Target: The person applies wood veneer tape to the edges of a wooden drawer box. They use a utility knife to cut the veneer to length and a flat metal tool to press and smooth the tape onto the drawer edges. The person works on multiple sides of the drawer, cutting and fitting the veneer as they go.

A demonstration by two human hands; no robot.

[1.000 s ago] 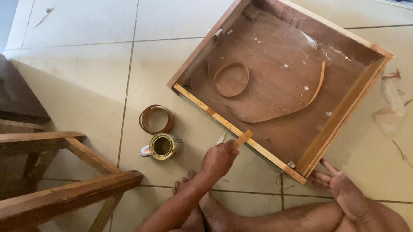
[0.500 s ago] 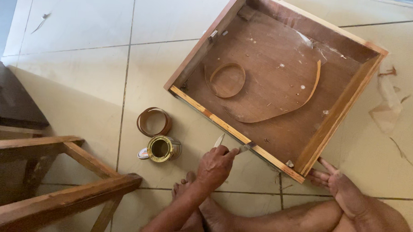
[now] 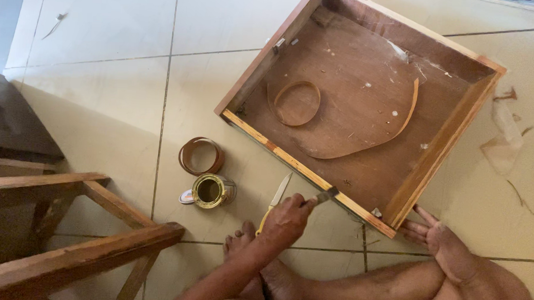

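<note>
A small brush is being gripped in the closed left hand, its tip being pressed against the near edge of the wooden drawer, which is lying open side up on the tiled floor. The right hand is being rested flat on the floor, fingers spread and holding nothing, just beside the drawer's near corner. A knife with a yellow handle is lying on the floor just beside the left hand. Inside the drawer a coiled strip of veneer banding is lying on the bottom panel. An open tin is standing on the floor near the left hand, with a roll of brown tape just behind it. A wooden frame is seen at the lower left
</note>
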